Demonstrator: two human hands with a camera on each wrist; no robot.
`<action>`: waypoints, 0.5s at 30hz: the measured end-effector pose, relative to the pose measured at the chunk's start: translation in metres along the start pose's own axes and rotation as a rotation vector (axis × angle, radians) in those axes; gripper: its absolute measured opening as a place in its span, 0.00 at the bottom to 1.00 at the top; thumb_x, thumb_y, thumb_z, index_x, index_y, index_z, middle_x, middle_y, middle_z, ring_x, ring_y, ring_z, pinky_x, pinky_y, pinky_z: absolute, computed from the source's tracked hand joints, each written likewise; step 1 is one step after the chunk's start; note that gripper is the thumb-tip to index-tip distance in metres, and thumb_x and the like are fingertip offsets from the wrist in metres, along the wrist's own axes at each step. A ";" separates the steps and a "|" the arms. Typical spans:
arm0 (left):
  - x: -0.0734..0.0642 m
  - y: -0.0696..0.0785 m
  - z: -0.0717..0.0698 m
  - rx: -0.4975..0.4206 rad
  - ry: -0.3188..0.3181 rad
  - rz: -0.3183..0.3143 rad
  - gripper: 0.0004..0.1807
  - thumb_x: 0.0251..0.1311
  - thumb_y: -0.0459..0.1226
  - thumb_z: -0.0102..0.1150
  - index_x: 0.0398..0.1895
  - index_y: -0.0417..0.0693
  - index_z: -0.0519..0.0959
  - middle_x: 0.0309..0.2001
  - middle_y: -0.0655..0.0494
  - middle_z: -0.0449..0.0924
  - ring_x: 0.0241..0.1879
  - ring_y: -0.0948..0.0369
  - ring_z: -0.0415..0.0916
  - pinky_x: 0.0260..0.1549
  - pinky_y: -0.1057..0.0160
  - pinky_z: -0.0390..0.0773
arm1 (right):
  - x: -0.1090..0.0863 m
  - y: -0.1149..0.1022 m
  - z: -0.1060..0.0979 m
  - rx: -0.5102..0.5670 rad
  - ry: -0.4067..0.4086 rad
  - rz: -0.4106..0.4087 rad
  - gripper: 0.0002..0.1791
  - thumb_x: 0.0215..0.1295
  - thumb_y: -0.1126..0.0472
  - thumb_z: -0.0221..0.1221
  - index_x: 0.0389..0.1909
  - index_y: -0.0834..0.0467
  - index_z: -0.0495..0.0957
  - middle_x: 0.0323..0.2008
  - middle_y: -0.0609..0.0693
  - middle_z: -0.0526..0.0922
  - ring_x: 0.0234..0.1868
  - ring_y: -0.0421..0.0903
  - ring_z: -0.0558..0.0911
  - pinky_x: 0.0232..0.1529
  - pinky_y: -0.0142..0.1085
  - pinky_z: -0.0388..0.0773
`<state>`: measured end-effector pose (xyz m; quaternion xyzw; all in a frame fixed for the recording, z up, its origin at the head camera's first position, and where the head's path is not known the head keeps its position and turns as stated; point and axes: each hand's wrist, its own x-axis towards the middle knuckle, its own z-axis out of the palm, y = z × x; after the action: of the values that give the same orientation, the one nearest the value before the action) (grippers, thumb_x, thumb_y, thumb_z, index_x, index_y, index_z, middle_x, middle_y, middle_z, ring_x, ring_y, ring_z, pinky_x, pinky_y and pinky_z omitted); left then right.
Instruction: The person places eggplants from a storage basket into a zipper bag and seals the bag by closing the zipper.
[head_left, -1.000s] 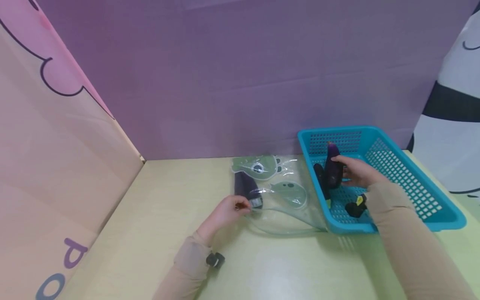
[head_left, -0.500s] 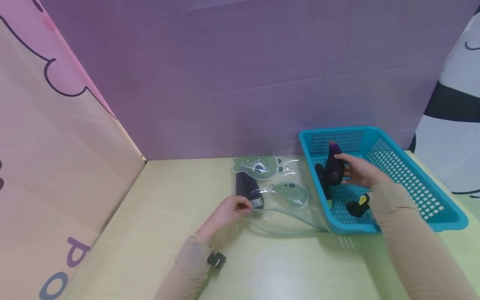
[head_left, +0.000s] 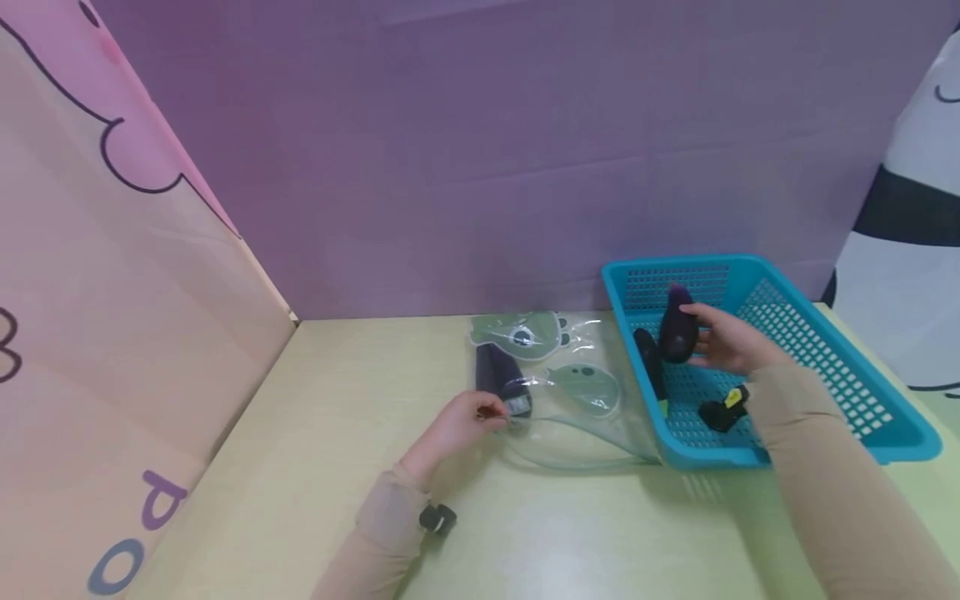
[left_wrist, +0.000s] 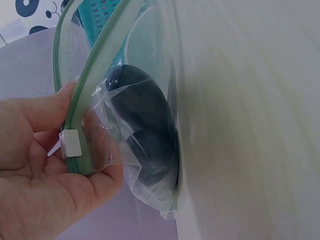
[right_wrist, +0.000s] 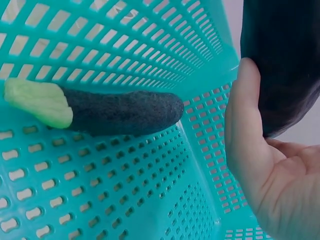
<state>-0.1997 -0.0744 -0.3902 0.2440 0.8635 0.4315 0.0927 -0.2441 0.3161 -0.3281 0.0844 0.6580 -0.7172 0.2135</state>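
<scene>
Holding plump dark-purple eggplant (head_left: 677,335) in curled fingers of right hand (head_left: 729,340), over turquoise plastic basket (head_left: 723,457), with fat end kinda toward basket's front. Pinching gaping clear plastic zip bag (head_left: 588,392) just left of basket with left hand (head_left: 459,423).

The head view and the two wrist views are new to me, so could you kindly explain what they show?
There is no machine here, just a person's two bare hands. The wide picture is taken from the head, looking forward and down; the two close ones are taken from the left and right wrists.

On the table lie a clear zip bag with green printed shapes and dark things showing through it, and a blue basket. The left hand pinches the bag's edge. The right hand holds an eggplant at the basket, where a dark vegetable with a pale green end lies.
</scene>
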 end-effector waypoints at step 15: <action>-0.001 0.002 0.000 0.000 0.001 0.002 0.03 0.58 0.29 0.58 0.34 0.40 0.80 0.36 0.50 0.81 0.40 0.58 0.77 0.45 0.62 0.79 | -0.009 -0.010 0.001 0.090 0.011 -0.004 0.35 0.70 0.44 0.46 0.69 0.45 0.38 0.33 0.41 0.79 0.36 0.37 0.79 0.37 0.31 0.80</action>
<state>-0.1983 -0.0744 -0.3887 0.2449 0.8633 0.4317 0.0919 -0.2395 0.3172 -0.3155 0.0965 0.6262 -0.7461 0.2046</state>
